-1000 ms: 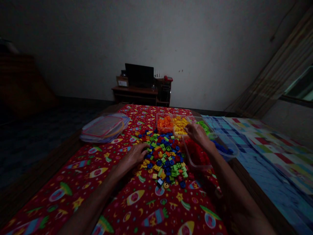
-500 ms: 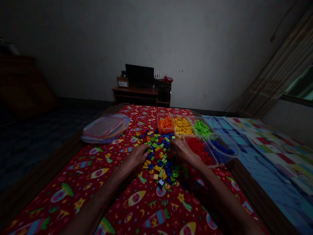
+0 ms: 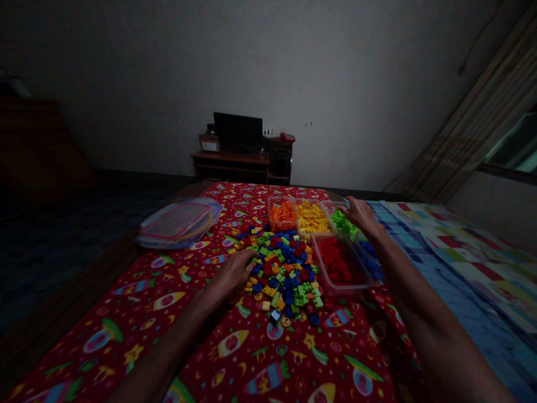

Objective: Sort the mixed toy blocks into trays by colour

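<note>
A loose pile of mixed toy building bricks [image 3: 285, 271] in red, blue, yellow, green and orange lies on the tablecloth. At its left edge rests my left hand [image 3: 235, 273], fingers curled together against the bricks; whatever is under the fingertips is hidden. My right hand [image 3: 361, 215] is over the box of green bricks [image 3: 344, 225], thumb and fingers apart, with no brick visible between them. Clear boxes behind and right of the pile hold orange bricks [image 3: 282, 215], yellow bricks [image 3: 314, 217] and red bricks [image 3: 335, 260]. Blue bricks [image 3: 370, 260] sit partly behind my right forearm.
Several clear lids [image 3: 180, 224] are stacked at the table's left. A red patterned cloth [image 3: 260, 358] covers the table. To the right is a bed with a blue checked sheet [image 3: 457, 313]. A desk with a monitor [image 3: 238, 132] stands against the far wall.
My right hand has moved from the pile, up and right, to the green bricks' box. My left hand has stayed at the pile's left edge.
</note>
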Tool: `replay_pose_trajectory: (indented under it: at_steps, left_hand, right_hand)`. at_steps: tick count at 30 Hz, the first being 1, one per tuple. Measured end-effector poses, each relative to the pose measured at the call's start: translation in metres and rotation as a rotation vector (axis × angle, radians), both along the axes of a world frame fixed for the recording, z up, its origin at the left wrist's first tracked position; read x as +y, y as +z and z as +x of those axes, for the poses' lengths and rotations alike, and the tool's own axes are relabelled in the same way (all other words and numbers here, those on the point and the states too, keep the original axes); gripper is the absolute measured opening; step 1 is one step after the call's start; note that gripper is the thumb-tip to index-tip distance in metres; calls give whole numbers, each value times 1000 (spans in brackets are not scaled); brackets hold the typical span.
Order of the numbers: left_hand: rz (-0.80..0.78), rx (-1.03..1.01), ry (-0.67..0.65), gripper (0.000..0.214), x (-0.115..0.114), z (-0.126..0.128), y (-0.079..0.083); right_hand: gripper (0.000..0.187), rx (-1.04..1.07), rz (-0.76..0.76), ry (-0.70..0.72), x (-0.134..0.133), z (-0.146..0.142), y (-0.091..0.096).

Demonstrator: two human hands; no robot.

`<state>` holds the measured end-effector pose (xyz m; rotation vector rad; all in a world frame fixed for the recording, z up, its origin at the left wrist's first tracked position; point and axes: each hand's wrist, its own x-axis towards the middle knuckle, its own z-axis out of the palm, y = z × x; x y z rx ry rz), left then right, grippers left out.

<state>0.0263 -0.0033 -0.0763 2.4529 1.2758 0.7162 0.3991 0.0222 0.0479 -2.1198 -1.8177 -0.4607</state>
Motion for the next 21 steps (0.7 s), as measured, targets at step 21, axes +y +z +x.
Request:
replay_pose_trajectory:
  at_steps: [21]
  left_hand:
    - [39, 1, 7, 30, -3, 2, -5]
  right_hand:
    - [18, 46, -377, 573, -63, -139, -74]
